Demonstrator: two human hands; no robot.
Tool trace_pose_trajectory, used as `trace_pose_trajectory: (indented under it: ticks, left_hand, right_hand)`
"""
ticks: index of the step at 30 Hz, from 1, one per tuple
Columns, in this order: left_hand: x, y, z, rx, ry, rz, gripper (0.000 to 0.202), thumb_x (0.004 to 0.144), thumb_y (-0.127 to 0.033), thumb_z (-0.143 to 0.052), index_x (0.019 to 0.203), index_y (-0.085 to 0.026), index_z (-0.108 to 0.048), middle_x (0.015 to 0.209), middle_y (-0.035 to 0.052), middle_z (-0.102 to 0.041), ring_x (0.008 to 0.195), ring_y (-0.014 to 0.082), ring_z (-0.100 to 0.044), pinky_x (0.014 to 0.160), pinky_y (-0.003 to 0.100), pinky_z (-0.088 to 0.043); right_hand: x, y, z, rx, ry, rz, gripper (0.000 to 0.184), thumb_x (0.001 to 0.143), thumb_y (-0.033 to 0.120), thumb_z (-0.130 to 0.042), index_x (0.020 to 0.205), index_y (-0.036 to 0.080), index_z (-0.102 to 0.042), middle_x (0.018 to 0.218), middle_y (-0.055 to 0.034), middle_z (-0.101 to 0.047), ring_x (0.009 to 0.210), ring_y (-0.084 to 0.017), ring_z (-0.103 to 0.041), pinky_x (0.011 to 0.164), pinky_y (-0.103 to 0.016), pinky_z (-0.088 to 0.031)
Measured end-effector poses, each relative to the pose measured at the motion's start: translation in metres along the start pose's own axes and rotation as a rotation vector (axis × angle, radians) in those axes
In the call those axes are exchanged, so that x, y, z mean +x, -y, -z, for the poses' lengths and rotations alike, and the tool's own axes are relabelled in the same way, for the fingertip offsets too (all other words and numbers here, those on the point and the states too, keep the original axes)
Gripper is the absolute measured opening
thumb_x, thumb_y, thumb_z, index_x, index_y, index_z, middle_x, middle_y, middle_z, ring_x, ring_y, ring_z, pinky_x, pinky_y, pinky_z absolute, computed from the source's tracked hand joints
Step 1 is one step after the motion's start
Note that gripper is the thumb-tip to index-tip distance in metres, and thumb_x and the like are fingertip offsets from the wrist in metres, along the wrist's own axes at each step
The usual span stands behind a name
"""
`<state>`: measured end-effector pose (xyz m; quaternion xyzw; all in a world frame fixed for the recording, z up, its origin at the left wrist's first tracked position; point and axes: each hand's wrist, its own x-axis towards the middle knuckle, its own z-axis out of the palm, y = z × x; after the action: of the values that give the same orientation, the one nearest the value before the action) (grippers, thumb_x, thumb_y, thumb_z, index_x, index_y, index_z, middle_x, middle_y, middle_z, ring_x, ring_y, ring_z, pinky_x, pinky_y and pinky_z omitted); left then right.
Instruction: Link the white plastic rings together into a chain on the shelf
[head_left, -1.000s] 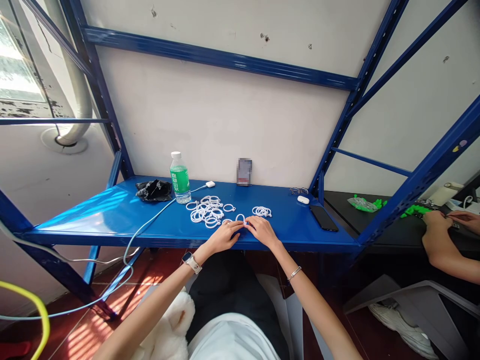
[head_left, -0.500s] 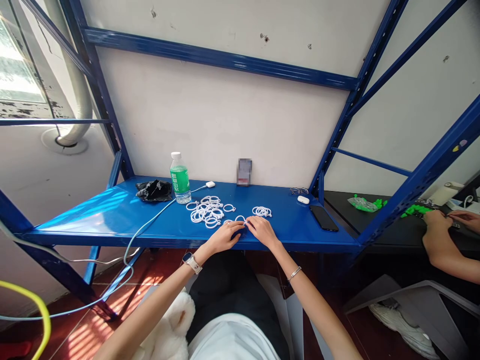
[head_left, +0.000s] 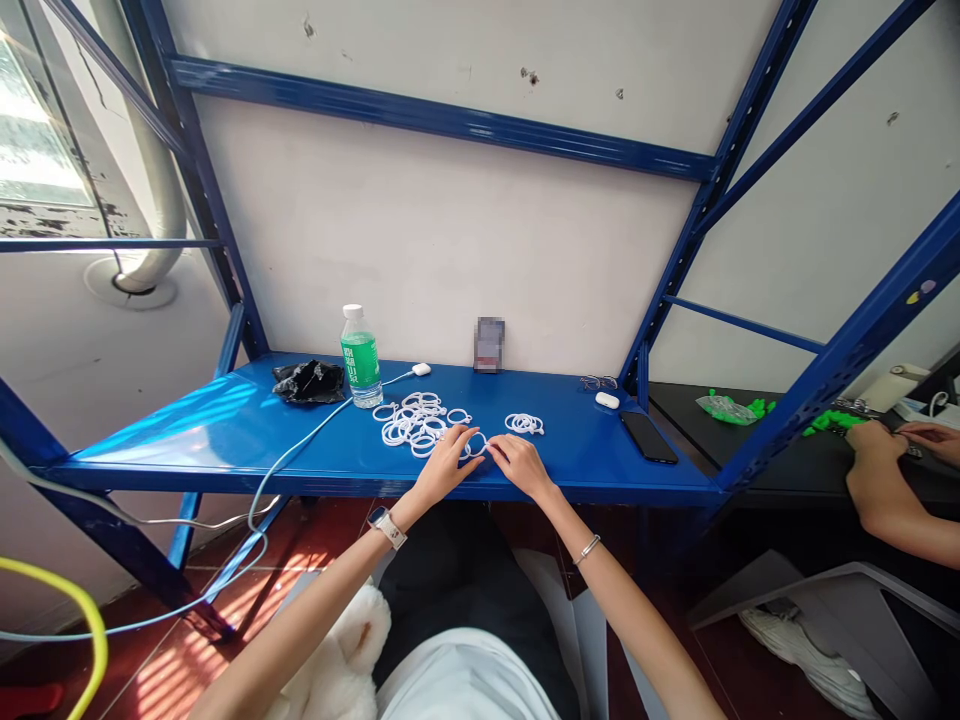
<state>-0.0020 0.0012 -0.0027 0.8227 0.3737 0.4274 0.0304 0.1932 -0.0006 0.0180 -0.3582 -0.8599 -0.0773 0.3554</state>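
Note:
Between my hands is a white plastic ring (head_left: 481,440), close above the blue shelf top. My left hand (head_left: 445,466) grips its left side with thumb and fingers. At the ring's right side, my right hand (head_left: 519,464) pinches the edge with its fingertips. A loose pile of similar white rings with small end loops (head_left: 411,422) lies just beyond my left hand. Past my right hand sits a smaller, neater cluster of white rings (head_left: 523,424). My fingers partly cover the held ring.
A water bottle (head_left: 361,360) and a crumpled black bag (head_left: 308,382) stand behind the pile. A white cable (head_left: 300,440) crosses the shelf (head_left: 225,440). To the right are a phone (head_left: 648,437), an earbud case (head_left: 607,400) and glasses (head_left: 598,382). Another person's hands (head_left: 877,440) work at the neighbouring table.
My hands have moved slightly apart, and the left hand has turned more upright. The ring between them now shows more fully. The pile and the cluster stay as they were.

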Motion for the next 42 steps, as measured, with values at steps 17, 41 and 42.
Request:
trace_pose_trajectory:
  ticks: [17, 41, 42]
  left_hand:
    - [-0.0001, -0.0008, 0.0013, -0.013, -0.034, 0.034, 0.038, 0.089, -0.036, -0.056, 0.125, -0.025, -0.048, 0.112, 0.0079, -0.057, 0.100, 0.0215, -0.060, 0.085, 0.035, -0.052]
    - [-0.0003, -0.0031, 0.0024, 0.003, 0.009, -0.001, 0.037, 0.090, -0.039, -0.053, 0.124, -0.024, -0.047, 0.107, 0.0070, -0.056, 0.095, 0.0211, -0.059, 0.081, 0.035, -0.053]
    - [-0.0002, -0.0032, 0.0024, 0.004, 0.010, -0.001, 0.037, 0.090, -0.039, -0.052, 0.124, -0.024, -0.047, 0.107, 0.0070, -0.056, 0.095, 0.0212, -0.059, 0.081, 0.036, -0.053]
  right_hand:
    - [-0.0007, 0.0010, 0.0002, -0.030, -0.002, 0.003, 0.024, 0.098, 0.031, -0.042, 0.092, 0.018, -0.060, 0.083, -0.0060, -0.068, 0.077, -0.018, -0.064, 0.067, -0.027, -0.048]
    - [-0.0052, -0.0052, -0.0066, -0.113, 0.011, -0.020, 0.022, 0.098, 0.024, -0.043, 0.079, 0.019, -0.055, 0.073, -0.0041, -0.066, 0.064, -0.016, -0.059, 0.061, -0.026, -0.039]
    - [-0.0052, -0.0051, -0.0065, -0.114, 0.014, -0.020, 0.022, 0.097, 0.023, -0.044, 0.079, 0.019, -0.055, 0.073, -0.0041, -0.066, 0.064, -0.016, -0.059, 0.061, -0.026, -0.038]
